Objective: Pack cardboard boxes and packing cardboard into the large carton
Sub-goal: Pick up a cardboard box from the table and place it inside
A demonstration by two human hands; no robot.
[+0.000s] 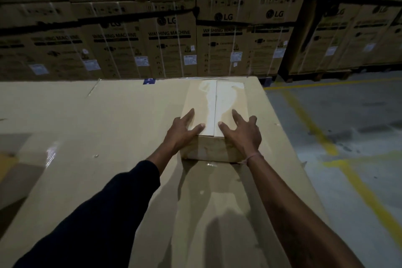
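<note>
Support: broad flat cardboard surface, tan, probably the closed top of a large carton; its right edge borders the floor.
Resting on it: one small cardboard box, oblong, taped along its top seam, lying flat toward the far right corner.
Surface marks: glossy tape strip at left; blue label at far edge.
Below: grey concrete floor, yellow painted lines.

One small taped cardboard box, one large flat cardboard surface, two hands, left, right
</note>
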